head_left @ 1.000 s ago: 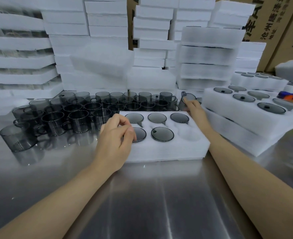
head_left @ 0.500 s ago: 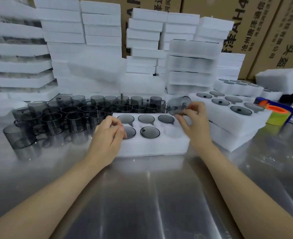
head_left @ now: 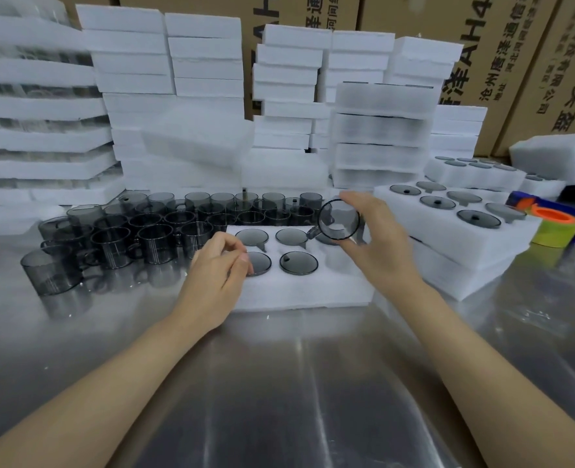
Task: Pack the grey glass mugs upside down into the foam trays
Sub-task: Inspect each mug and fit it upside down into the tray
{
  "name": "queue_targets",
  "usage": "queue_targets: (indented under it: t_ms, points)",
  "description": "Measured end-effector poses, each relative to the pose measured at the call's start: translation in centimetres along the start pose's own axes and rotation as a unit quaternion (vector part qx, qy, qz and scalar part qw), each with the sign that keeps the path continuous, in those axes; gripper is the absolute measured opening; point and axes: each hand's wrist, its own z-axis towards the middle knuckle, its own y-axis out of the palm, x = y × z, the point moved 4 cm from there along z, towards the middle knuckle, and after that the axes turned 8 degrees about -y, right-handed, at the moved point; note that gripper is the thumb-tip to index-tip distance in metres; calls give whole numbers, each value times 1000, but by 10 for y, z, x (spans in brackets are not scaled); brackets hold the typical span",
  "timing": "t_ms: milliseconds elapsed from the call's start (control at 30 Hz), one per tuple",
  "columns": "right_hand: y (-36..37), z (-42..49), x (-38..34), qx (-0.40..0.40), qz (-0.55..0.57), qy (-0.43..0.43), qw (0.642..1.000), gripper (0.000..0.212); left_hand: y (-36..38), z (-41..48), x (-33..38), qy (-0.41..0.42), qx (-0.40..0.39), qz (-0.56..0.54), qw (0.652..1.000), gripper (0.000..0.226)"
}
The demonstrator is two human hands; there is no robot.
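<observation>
A white foam tray (head_left: 299,292) lies in front of me on the steel table, with several grey mugs set upside down in its holes, such as one mug (head_left: 298,262). My right hand (head_left: 375,241) grips a grey glass mug (head_left: 339,218) tilted on its side, mouth toward me, above the tray's right end. My left hand (head_left: 217,268) rests with loosely curled fingers on the tray's left end and holds nothing. A crowd of upright grey mugs (head_left: 151,228) stands left of and behind the tray.
Filled foam trays (head_left: 455,231) are stacked to the right. Tall stacks of white foam trays (head_left: 164,96) and cardboard boxes (head_left: 482,62) line the back. A yellow, orange and blue object (head_left: 554,219) lies at far right. Bare steel tabletop (head_left: 279,383) spreads toward me.
My right hand has lifted a mug from behind the tray, brought it over the tray's right end and turned its mouth toward me. The left hand stays on the tray.
</observation>
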Motion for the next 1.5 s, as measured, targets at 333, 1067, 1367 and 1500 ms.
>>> queue_targets:
  t_ms: [333,1067,1367,1500]
  points:
    - [3,2,-13,-56,-35,-64,996,65,1,1,-1,5,3,8,1000,39]
    - [4,2,-13,-248,-229,230,912,50,2,3,-3,15,13,9,1000,38]
    - [7,8,-21,-292,-285,208,889,43,2,2,-1,12,16,12,1000,37]
    - [-1,4,-16,-331,-197,221,896,44,2,1,0,11,14,14,1000,37]
